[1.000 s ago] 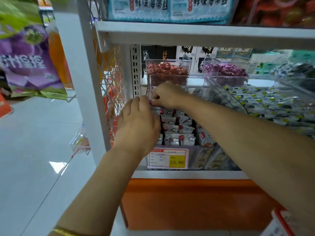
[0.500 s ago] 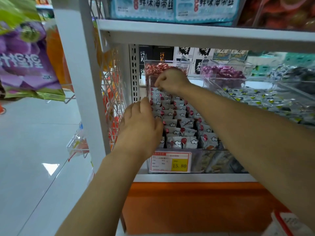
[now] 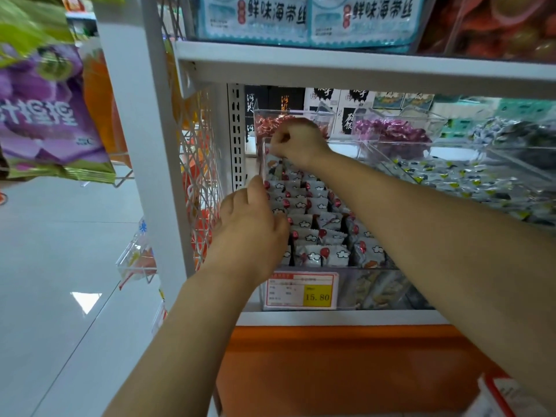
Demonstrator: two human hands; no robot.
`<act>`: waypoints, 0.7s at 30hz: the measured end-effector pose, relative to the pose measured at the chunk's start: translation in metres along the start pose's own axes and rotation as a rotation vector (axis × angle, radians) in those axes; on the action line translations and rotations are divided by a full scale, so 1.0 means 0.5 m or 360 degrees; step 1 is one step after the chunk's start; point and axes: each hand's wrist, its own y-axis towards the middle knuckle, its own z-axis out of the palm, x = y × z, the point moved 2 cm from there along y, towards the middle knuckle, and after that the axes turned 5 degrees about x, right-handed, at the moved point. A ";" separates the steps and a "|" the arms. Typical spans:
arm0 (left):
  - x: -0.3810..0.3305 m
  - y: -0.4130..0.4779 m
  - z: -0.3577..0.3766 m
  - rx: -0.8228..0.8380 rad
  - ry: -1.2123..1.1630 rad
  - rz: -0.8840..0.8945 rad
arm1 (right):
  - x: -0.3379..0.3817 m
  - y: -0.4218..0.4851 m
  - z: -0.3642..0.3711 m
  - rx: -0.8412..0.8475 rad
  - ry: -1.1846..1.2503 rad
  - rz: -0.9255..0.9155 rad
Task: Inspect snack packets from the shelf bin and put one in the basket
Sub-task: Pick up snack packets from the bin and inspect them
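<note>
The snack packets [image 3: 316, 236] are stood in rows inside the clear shelf bin [image 3: 361, 288], faces up for reading. The left hand [image 3: 252, 227], fingers loosely spread, is rested at the bin's nine o'clock wall, probably for steadying. The right hand [image 3: 301, 139] is held with fingers curled over the twelve o'clock packets; whether one is pinched cannot be told.

Price tag [image 3: 302, 290] below, purple bag [image 3: 45, 115] hanging left.

Upper shelf: light-blue packs [image 3: 272, 21], two side by side, each printed 鲜味海带丝 in dark characters. Front wall of clear bin [image 3: 376, 291]: red-bordered price tag [image 3: 301, 291], yellow field reads 15.80, smaller lines illegible. Purple bag [image 3: 45, 115] at left: large white characters, blurred, unreadable. Boxes [image 3: 326, 99] at shelf back: brush characters, illegible.
</note>
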 end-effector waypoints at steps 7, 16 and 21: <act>-0.011 -0.009 -0.009 -0.0178 0.0047 0.0027 | 0.021 -0.133 -0.060 -0.0686 0.0531 -0.0084; -0.066 -0.032 -0.032 -0.0419 -0.0032 0.0270 | -0.035 -0.342 -0.145 -0.0679 0.1369 0.0229; -0.078 -0.049 -0.013 -0.0183 -0.0611 0.0166 | -0.051 -0.373 -0.137 -0.0584 0.1671 0.0377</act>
